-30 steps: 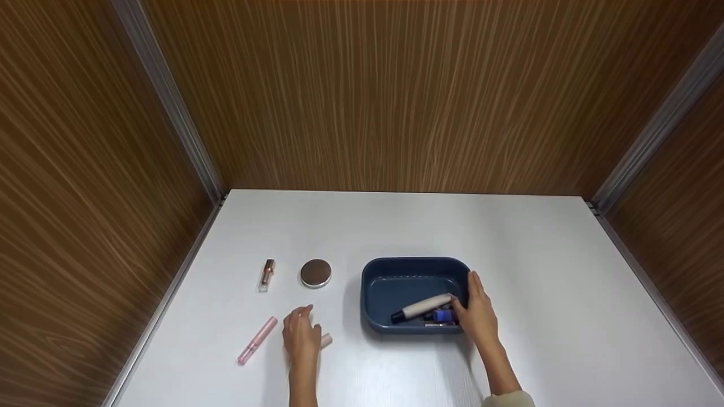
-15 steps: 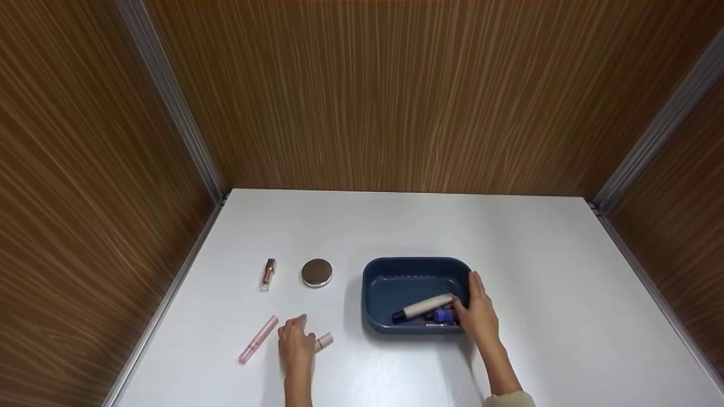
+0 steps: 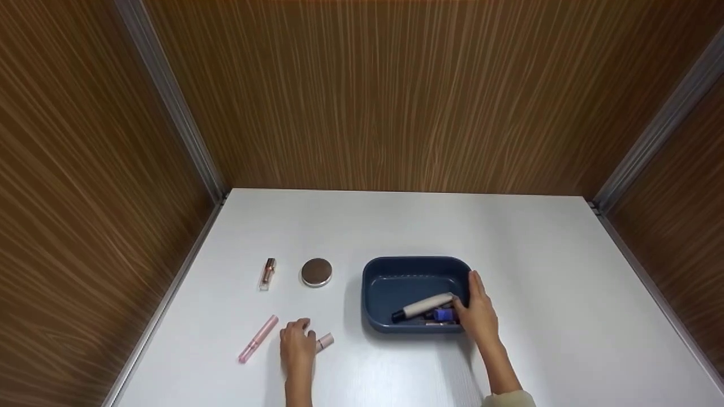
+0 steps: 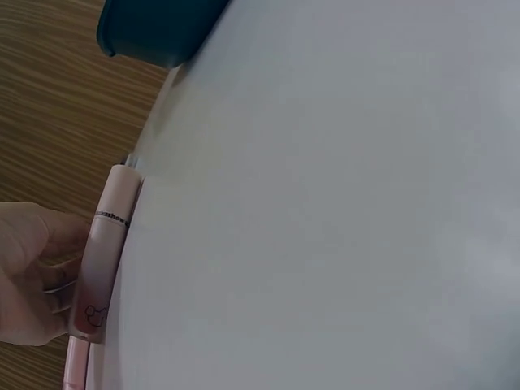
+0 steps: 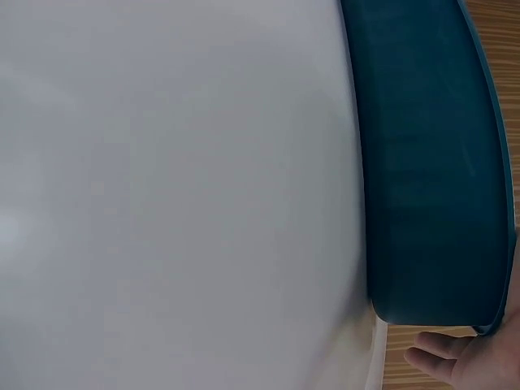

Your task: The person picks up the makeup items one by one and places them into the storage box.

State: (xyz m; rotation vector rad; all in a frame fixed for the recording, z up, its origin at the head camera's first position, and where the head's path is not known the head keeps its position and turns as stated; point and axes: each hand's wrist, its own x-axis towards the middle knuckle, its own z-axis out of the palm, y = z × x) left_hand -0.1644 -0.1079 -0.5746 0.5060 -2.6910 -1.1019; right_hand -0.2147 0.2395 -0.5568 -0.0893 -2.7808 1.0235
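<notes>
My left hand [image 3: 298, 345] is low over the table, thumb and fingers loosely bent beside a pale pink lip gloss tube [image 3: 325, 341]. In the left wrist view the lip gloss tube [image 4: 104, 252] lies in front of the fingers, which do not wrap over its near side. My right hand [image 3: 479, 314] holds a dark blue rectangular bin [image 3: 370, 322] at its right wall, thumb inside and fingers along the outside. Inside the bin rest a beige tube with a black cap [image 3: 423, 307], a blue-capped item [image 3: 444, 314] and other small pieces, partly hidden.
A slim pink tube [image 3: 258, 339] lies left of my left hand. Farther back are a clear lipstick with a brown-gold end [image 3: 267, 275] and a round brown compact [image 3: 317, 272]. Wood-grain panels [image 3: 396, 96] enclose the white table [image 3: 537, 254] at the back and sides.
My left hand has shifted slightly left and toward me, its fingers drawing in, so more of the lip gloss tube shows. The right hand and the bin have stayed put.
</notes>
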